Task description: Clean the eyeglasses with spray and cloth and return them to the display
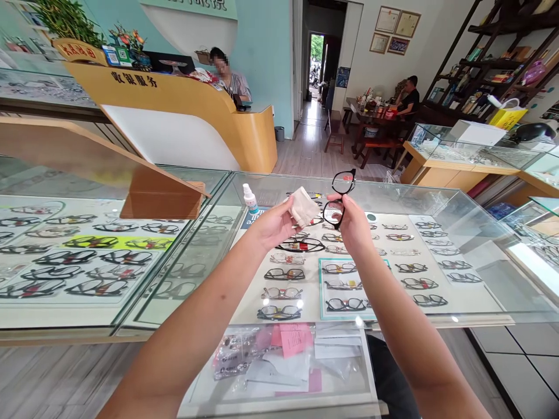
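Observation:
Over the glass display case (305,317), my left hand (277,224) pinches a folded pale cloth (304,207). To its right, my right hand (353,221) grips black-framed glasses (343,181) near the bridge. The glasses are held upright on their side, one lens above the other, and the cloth is just left of the lower lens, apart from it. A small white spray bottle (250,199) stands on the glass to the left of my left hand. Rows of eyeglasses (283,274) lie inside the case beneath my arms.
An open drawer (371,372) with papers and plastic bags juts out below the case. A wooden-framed tilted object (159,195) stands on the left case. One person sits behind the yellow counter (255,137); another sits at a dark table (367,110) at the back.

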`<state>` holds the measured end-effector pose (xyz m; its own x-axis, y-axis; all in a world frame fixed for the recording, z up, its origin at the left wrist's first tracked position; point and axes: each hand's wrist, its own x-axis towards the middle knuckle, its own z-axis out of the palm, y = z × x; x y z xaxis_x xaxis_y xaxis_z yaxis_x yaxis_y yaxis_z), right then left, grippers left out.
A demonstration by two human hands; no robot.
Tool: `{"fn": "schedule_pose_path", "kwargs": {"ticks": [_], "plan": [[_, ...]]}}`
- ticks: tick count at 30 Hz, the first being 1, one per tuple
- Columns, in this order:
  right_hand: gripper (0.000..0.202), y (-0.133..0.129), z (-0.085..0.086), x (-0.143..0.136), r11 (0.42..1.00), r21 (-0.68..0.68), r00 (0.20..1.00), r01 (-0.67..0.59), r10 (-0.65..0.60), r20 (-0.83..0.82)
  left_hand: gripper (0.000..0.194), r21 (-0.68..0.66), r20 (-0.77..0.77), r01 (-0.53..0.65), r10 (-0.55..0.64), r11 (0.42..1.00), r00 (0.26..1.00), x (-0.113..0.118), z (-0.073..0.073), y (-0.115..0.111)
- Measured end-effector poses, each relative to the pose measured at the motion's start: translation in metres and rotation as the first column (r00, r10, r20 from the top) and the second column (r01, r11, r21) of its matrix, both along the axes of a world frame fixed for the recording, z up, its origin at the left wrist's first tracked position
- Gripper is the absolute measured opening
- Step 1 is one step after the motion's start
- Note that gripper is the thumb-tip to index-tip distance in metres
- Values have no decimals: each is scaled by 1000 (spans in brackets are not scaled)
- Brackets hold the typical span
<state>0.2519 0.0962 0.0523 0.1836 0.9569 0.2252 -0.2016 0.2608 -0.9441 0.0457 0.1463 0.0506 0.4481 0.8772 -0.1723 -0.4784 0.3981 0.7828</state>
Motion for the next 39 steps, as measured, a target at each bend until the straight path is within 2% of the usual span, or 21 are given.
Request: {"fn": "schedule_pose_path", "kwargs": {"ticks": [6, 10, 13, 15, 17, 20, 22, 23, 25, 29, 31, 35, 39], "plan": [[37, 0, 1, 0, 1000, -21, 1000, -2, 2, -29, 24, -67, -21, -59, 58, 996, 998, 0, 3, 0], [37, -2, 3, 0, 1000, -27, 1000, 10, -11, -26, 28, -129, 10, -62, 64, 990, 998, -2, 7, 0], [38, -2, 4, -1, 999, -35, 1000, 18, -19, -17, 23, -111, 13, -79, 81, 991, 997, -1, 9, -2], [39, -2, 4, 0, 999, -36, 1000, 10, -10, -1, 20, -42, -50, -75, 73, 996, 996, 1, 9, -4], [39, -2, 3, 0, 999, -34, 1000, 3, -2, 24, 23, 105, -167, -76, 93, 991, 982, 3, 8, -8], [39, -1, 1, 0, 1000, -29, 1000, 2, -2, 27, 34, 406, -315, -105, 247, 908, 916, 6, 6, -13], [38, -1, 0, 1, 1000, -26, 1000, 3, -2, 7, 38, 509, -340, -116, 323, 853, 883, 6, 6, -15], [38, -1, 0, 0, 1000, -24, 1000, 2, -2, 0, 40, 513, -341, -118, 328, 850, 881, 6, 6, -16], [39, -1, 1, 0, 1000, -23, 1000, 1, -1, 0, 42, 452, -326, -125, 294, 883, 899, 5, 7, -16], [42, -1, 1, 1, 1000, -31, 1000, -1, 2, 27, 36, 195, -304, -120, 176, 973, 936, 4, 10, -14], [41, 0, 0, 1, 999, -33, 1000, -6, 7, 24, 30, 128, -275, -154, 184, 980, 944, 4, 10, -13], [36, 0, -2, 1, 999, -28, 1000, -27, 27, -13, 27, 97, -194, -215, 230, 972, 954, 4, 6, -8], [33, -1, -1, -1, 999, -16, 996, -51, 50, -69, 24, 60, -99, -167, 173, 984, 980, 4, 6, -7]]}}
